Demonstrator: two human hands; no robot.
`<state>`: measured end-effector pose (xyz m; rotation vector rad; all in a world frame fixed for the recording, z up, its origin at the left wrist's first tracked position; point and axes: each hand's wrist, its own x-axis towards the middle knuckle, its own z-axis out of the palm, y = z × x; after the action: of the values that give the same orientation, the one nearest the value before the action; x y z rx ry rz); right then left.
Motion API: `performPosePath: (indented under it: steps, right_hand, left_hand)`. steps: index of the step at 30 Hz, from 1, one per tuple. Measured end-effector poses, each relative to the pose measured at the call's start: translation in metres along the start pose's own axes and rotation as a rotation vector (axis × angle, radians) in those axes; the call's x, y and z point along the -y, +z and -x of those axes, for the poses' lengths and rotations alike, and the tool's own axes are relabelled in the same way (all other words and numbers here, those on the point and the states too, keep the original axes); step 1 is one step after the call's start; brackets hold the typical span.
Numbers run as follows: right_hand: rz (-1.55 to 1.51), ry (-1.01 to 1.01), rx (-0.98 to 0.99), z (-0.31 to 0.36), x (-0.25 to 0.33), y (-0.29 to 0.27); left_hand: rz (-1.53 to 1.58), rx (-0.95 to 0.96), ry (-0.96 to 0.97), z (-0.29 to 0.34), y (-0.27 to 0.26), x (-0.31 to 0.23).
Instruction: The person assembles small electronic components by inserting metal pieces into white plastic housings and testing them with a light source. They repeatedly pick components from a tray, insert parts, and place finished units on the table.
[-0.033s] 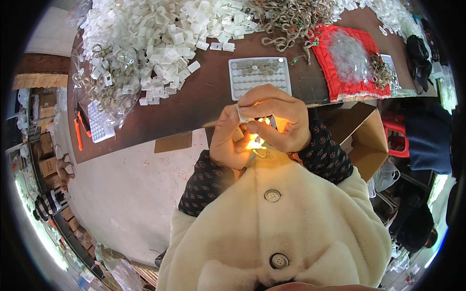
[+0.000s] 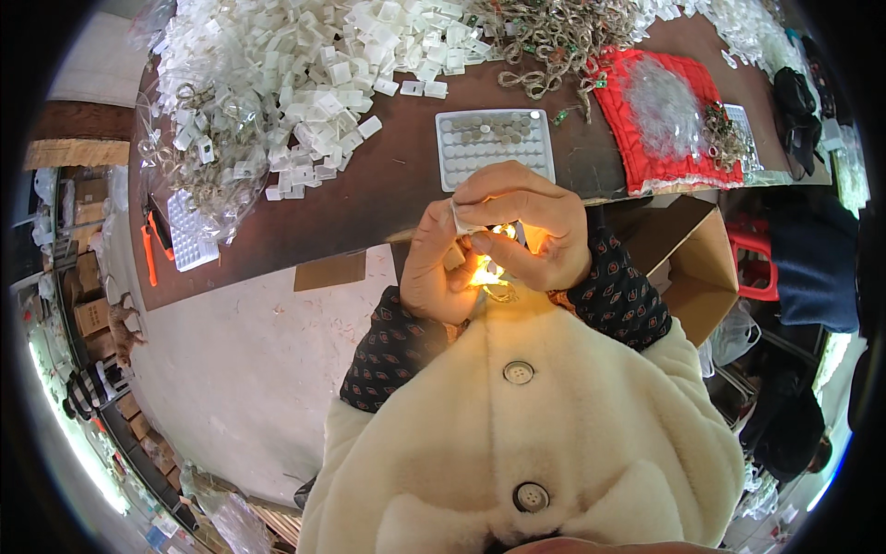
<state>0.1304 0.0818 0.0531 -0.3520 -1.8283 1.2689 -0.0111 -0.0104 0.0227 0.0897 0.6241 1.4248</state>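
Observation:
Between my two hands, just in front of the table edge, is a small white plastic case (image 2: pixel 463 220). My left hand (image 2: pixel 428 268) pinches it from the left with thumb and fingers. My right hand (image 2: pixel 540 226) closes on it from the right, fingers curled over the top and thumb below. A bunch of lit warm-yellow string lights (image 2: pixel 487 273) glows under the fingers, with thin wire loops hanging in front of my cream fleece. How the lights join the case is hidden by my fingers. Beyond my hands lies a white tray (image 2: pixel 450 174) partly filled with round, coin-like cells.
A big heap of white plastic cases (image 2: pixel 318 88) covers the table's far left. Bundled string lights (image 2: pixel 554 46) lie beside a red quilted cloth (image 2: pixel 628 138). Orange-handled pliers (image 2: pixel 149 247) rest at the left edge; a cardboard box (image 2: pixel 697 268) stands below right.

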Motion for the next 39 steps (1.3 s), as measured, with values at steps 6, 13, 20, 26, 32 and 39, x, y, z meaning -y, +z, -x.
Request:
performPosePath:
  steps: [6,13,20,26,32,39]
  right_hand:
    - [0.126,-0.062,-0.03,-0.003,-0.002,0.005]
    - [0.133,-0.112,-0.125,0.006,-0.008,0.01]
    - [0.278,-0.272,-0.143,0.017,-0.016,-0.002]
    - [0.475,-0.132,-0.105,0.046,-0.008,-0.041]
    - [0.921,0.265,-0.598,0.072,-0.024,-0.128]
    - [1.111,0.325,-0.515,0.073,-0.049,-0.16]
  left_hand:
    - [0.114,-0.057,-0.066,-0.002,-0.001,0.0]
    - [-0.024,-0.007,-0.073,-0.001,0.011,0.006]
    - [0.018,-0.056,-0.142,-0.005,0.015,0.015]
    - [-0.057,-0.017,-0.1,-0.02,0.017,0.03]
    - [-0.206,-0.06,-0.133,-0.029,0.005,0.033]
    - [-0.212,-0.112,-0.132,-0.032,0.009,0.037]
